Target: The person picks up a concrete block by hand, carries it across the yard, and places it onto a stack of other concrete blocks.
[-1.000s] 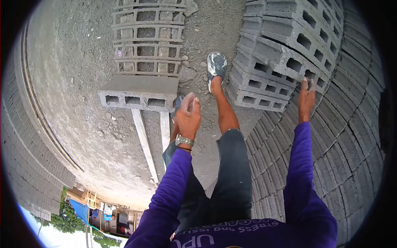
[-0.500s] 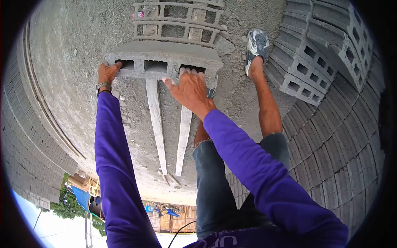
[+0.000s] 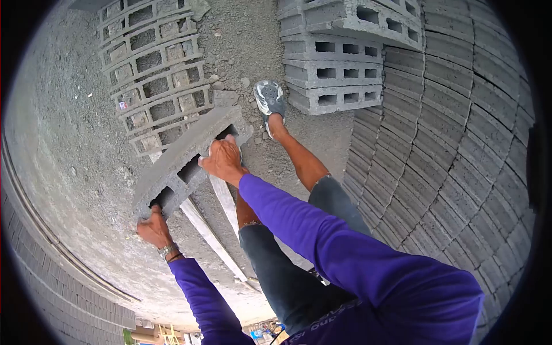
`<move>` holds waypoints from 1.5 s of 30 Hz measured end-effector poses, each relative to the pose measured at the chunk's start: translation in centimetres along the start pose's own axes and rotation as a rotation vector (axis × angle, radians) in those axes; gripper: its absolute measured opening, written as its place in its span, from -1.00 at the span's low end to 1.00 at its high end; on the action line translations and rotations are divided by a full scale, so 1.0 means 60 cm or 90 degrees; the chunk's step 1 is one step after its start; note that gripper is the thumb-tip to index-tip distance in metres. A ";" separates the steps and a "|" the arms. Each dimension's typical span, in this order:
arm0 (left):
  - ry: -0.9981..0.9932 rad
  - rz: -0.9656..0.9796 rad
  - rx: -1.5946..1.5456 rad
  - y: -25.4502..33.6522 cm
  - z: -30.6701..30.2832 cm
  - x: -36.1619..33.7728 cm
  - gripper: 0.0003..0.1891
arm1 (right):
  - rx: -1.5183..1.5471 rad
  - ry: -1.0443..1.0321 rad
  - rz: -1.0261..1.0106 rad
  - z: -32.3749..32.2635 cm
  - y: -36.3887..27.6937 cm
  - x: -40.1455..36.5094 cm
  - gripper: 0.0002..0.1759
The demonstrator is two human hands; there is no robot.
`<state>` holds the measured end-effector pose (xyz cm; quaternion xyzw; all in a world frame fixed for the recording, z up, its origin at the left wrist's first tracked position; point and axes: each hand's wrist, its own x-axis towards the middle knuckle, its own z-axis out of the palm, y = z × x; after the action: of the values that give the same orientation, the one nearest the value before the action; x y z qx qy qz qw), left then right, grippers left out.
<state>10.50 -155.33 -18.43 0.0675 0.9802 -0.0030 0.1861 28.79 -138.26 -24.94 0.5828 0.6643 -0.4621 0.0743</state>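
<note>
Between both hands I hold a grey concrete hollow block (image 3: 190, 144), tilted with its right end higher in the head view and its row of three holes facing me. My left hand (image 3: 155, 229), a watch on its wrist, is closed on the lower left end, fingers hooked into the end hole. My right hand (image 3: 222, 160) grips near the other end, its fingertips inside that hole and its thumb at the middle hole. Just beyond the block, a row of similar hollow blocks (image 3: 150, 75) lies across wooden slats (image 3: 210, 238); the held block hides part of the slats.
At the upper right stands a stack of hollow blocks (image 3: 333, 72), beside a tall wall of stacked blocks (image 3: 437, 161). My shod foot (image 3: 269, 100) rests on gravelly ground near that stack. Another block wall (image 3: 52, 276) runs along the lower left.
The held block has gone from nearly level to slanting, its left end lower in view. My view has swung right, bringing more of the block row and the right stack into sight.
</note>
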 end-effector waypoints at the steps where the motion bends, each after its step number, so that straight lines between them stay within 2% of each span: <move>1: -0.001 -0.008 -0.096 0.013 -0.007 -0.032 -0.36 | -0.003 -0.008 -0.001 -0.023 0.008 -0.011 -0.53; 2: 0.007 -0.032 -0.069 0.033 -0.021 -0.066 -0.38 | -0.007 -0.020 -0.002 -0.048 0.017 -0.024 -0.54; 3: -0.037 -0.087 -0.089 0.046 -0.033 -0.091 -0.46 | -0.006 -0.012 0.002 -0.083 0.025 -0.041 -0.54; 4: -0.039 -0.076 -0.087 0.056 -0.043 -0.120 -0.46 | -0.057 0.006 -0.009 -0.121 0.030 -0.064 -0.54; 6: -0.072 -0.039 -0.276 0.095 -0.050 -0.174 -0.49 | -0.111 0.033 -0.015 -0.198 0.049 -0.095 -0.53; 9: -0.128 0.033 -0.247 0.205 -0.062 -0.251 -0.56 | -0.127 0.105 0.007 -0.315 0.110 -0.120 -0.49; 10: -0.163 0.020 -0.210 0.260 -0.069 -0.276 -0.58 | -0.138 0.117 0.043 -0.369 0.115 -0.122 -0.52; 11: -0.166 0.053 -0.302 0.292 -0.050 -0.297 -0.61 | -0.150 0.129 0.079 -0.425 0.122 -0.122 -0.55; 13: -0.218 0.056 -0.279 0.400 -0.047 -0.343 -0.63 | -0.146 0.148 0.115 -0.519 0.163 -0.108 -0.53; 14: -0.233 0.066 -0.370 0.444 -0.031 -0.367 -0.62 | -0.163 0.184 0.115 -0.556 0.195 -0.096 -0.52; 15: -0.215 0.128 -0.303 0.468 0.013 -0.373 -0.61 | -0.183 0.218 0.115 -0.592 0.226 -0.083 -0.50; 18: -0.209 0.161 -0.306 0.609 0.040 -0.428 -0.59 | -0.179 0.269 0.122 -0.702 0.288 -0.033 -0.47; 20: -0.212 0.234 -0.233 0.689 0.060 -0.448 -0.57 | -0.197 0.283 0.162 -0.767 0.320 0.007 -0.45; 23: -0.160 0.256 -0.222 0.780 0.102 -0.472 -0.46 | -0.159 0.261 0.205 -0.840 0.357 0.064 -0.44; 26: -0.166 0.252 -0.134 0.851 0.115 -0.482 -0.46 | -0.117 0.236 0.249 -0.884 0.377 0.108 -0.44; 28: -0.194 0.266 -0.089 0.850 0.149 -0.482 -0.45 | -0.115 0.228 0.247 -0.871 0.415 0.122 -0.42; 30: -0.146 0.275 -0.123 0.855 0.166 -0.481 -0.43 | -0.163 0.208 0.211 -0.873 0.426 0.136 -0.40; 31: -0.176 0.302 -0.114 0.851 0.168 -0.474 -0.34 | -0.173 0.226 0.198 -0.867 0.428 0.135 -0.38; 32: -0.169 0.300 -0.109 0.845 0.168 -0.466 -0.34 | -0.167 0.222 0.194 -0.865 0.430 0.135 -0.38; 34: -0.347 0.342 -0.126 0.842 0.133 -0.453 -0.32 | -0.237 0.299 0.138 -0.862 0.422 0.124 -0.38; 35: -0.470 0.364 -0.235 0.833 0.106 -0.441 -0.30 | -0.230 0.356 0.103 -0.861 0.415 0.110 -0.34; 36: -0.462 0.360 -0.237 0.807 0.102 -0.436 -0.30 | -0.227 0.354 0.093 -0.856 0.418 0.097 -0.34; 38: -0.448 0.331 -0.500 0.728 0.113 -0.422 -0.33 | -0.167 0.590 0.041 -0.838 0.435 0.080 -0.30; 40: -0.552 0.285 -0.372 0.638 0.077 -0.394 -0.31 | -0.190 0.596 0.078 -0.831 0.436 0.085 -0.29; 42: -0.521 0.227 -0.333 0.501 0.085 -0.376 -0.35 | -0.208 0.605 0.110 -0.788 0.410 0.103 -0.25; 44: -0.508 0.215 -0.203 0.415 0.040 -0.367 -0.40 | -0.331 0.603 0.143 -0.700 0.338 0.127 -0.23; 45: -0.485 0.201 -0.213 0.352 0.035 -0.368 -0.43 | -0.261 0.566 0.046 -0.655 0.286 0.124 -0.21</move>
<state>34.43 -137.36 -11.91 0.1790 0.8062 0.1597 0.5409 58.22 -107.30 -16.64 0.7198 0.6882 -0.0253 -0.0876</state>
